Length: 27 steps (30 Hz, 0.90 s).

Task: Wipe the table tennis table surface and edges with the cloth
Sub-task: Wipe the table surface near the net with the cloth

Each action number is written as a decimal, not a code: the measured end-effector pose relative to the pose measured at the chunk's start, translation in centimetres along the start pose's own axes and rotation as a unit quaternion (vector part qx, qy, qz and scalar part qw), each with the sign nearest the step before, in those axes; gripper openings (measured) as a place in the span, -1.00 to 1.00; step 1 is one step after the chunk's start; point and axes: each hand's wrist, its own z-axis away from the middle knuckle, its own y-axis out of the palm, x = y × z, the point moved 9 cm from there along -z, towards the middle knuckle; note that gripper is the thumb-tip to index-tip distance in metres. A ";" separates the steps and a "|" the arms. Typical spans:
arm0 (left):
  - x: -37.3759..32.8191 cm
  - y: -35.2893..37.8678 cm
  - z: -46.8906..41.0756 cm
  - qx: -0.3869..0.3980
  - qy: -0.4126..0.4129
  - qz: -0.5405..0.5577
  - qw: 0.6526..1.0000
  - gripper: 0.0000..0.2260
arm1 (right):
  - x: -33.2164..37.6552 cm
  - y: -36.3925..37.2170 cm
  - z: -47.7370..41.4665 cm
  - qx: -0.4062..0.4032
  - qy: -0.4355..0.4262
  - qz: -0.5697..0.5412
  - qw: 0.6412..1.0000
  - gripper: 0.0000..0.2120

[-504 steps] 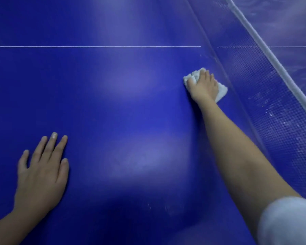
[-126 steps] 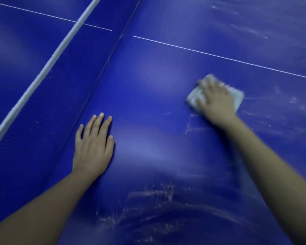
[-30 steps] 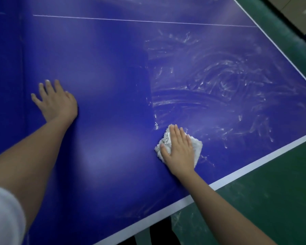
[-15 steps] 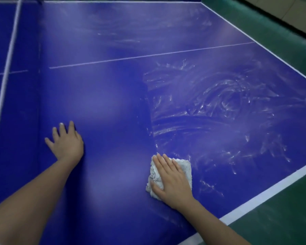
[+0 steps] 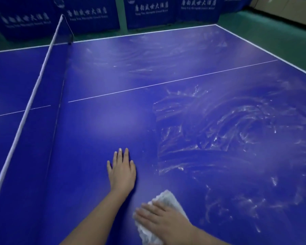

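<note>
An indoor table tennis hall. A blue table [image 5: 113,121] with white lines fills the near view, its net [image 5: 34,89] stretched along the left. Green sports flooring [image 5: 265,27] lies at the far right, and blue court barriers [image 5: 148,13] printed with white lettering stand along the far side.

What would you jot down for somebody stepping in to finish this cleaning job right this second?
Left hand: flat on the blue table, fingers spread, holding nothing, just bracing.
Right hand: palm pressed flat on the white cloth, near the bottom of the view.
Net: stands to the left; work is on the half to its right.
Done: hard to judge; the patch ahead of the left hand looks smooth and even.
Left: whitish swirly streaks cover the right part of this half and reach toward the far corner. The white edge lines and the table's rim look untouched, as far as I can tell.
</note>
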 end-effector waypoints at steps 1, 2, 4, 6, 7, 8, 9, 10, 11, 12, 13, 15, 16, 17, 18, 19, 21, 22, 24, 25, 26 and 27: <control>-0.1 0.0 -0.7 -0.003 -0.012 0.002 1.000 -0.54 | -1.0 -0.2 -0.4 -0.004 -0.018 0.013 1.000 -0.53; -0.1 0.0 -1.4 -0.007 -0.024 0.002 1.000 -0.53 | -2.6 -0.8 -1.1 -0.016 -0.016 0.008 1.000 -0.48; 0.1 0.0 -2.3 -0.013 -0.044 -0.001 0.999 -0.53 | -7.8 -2.8 -2.8 -0.035 0.056 -0.018 0.998 -0.39; 0.1 0.2 -2.7 -0.024 -0.055 -0.009 0.998 -0.53 | -13.5 -4.7 -4.6 -0.072 0.136 -0.059 0.986 -0.40; 0.1 0.2 -2.7 -0.031 -0.058 -0.015 0.998 -0.52 | -16.2 -5.0 -5.4 -0.077 0.167 -0.085 0.979 -0.40; 0.1 0.3 -2.7 -0.036 -0.059 -0.021 0.997 -0.52 | -18.7 -5.0 -6.0 -0.085 0.204 -0.104 0.970 -0.38; 0.1 0.4 -2.7 -0.038 -0.060 -0.025 0.997 -0.52 | -20.8 -4.9 -6.3 -0.094 0.243 -0.119 0.958 -0.37; 0.1 0.5 -2.8 -0.039 -0.060 -0.027 0.997 -0.52 | -22.3 -5.1 -6.5 -0.111 0.279 -0.126 0.946 -0.36; 0.1 0.5 -2.9 -0.039 -0.060 -0.032 0.997 -0.52 | -22.7 -5.4 -6.8 -0.123 0.291 -0.133 0.939 -0.36; 0.1 0.5 -2.9 -0.038 -0.061 -0.038 0.997 -0.53 | -22.0 -5.9 -7.0 -0.136 0.268 -0.131 0.945 -0.36; 0.1 0.5 -3.0 -0.036 -0.062 -0.046 0.996 -0.53 | -20.3 -6.1 -7.4 -0.140 0.210 -0.111 0.961 -0.36; -0.2 0.0 -3.1 -0.040 -0.060 -0.051 0.996 -0.56 | -15.0 -5.0 -7.6 -0.089 0.057 -0.052 0.993 -0.39; -0.4 -0.2 -3.1 -0.046 -0.056 -0.047 0.996 -0.56 | -12.7 -3.9 -7.2 -0.057 -0.002 -0.012 0.998 -0.42; -0.6 -0.4 -3.1 -0.050 -0.051 -0.049 0.996 -0.55 | -11.1 -3.0 -6.7 -0.045 -0.059 0.020 0.997 -0.46; -0.8 -0.6 -3.1 -0.054 -0.047 -0.055 0.996 -0.54 | -10.5 -2.4 -6.4 -0.037 -0.099 0.034 0.994 -0.48; -0.9 -0.8 -3.1 -0.055 -0.043 -0.065 0.995 -0.53 | -10.7 -2.5 -6.6 -0.035 -0.122 0.040 0.991 -0.48; -0.9 -0.9 -3.1 -0.052 -0.045 -0.074 0.995 -0.49 | -13.0 -3.8 -8.6 -0.043 -0.130 0.012 0.991 -0.43; -0.9 -1.0 -3.2 -0.053 -0.047 -0.074 0.995 -0.49 | -15.0 -4.7 -10.1 -0.047 -0.120 -0.032 0.991 -0.42; -1.0 -1.0 -3.2 -0.055 -0.051 -0.077 0.994 -0.49 | -21.0 -6.7 -13.9 -0.064 -0.042 -0.080 0.994 -0.43; -1.0 -1.0 -3.2 -0.057 -0.052 -0.078 0.994 -0.49 | -24.7 -7.8 -15.5 -0.091 0.027 -0.090 0.991 -0.43; -1.0 -1.0 -3.2 -0.063 -0.052 -0.080 0.993 -0.49 | -28.9 -8.4 -16.3 -0.112 0.118 -0.107 0.981 -0.42; -1.0 -1.0 -3.2 -0.069 -0.050 -0.082 0.993 -0.50 | -32.9 -8.6 -16.4 -0.132 0.218 -0.114 0.960 -0.41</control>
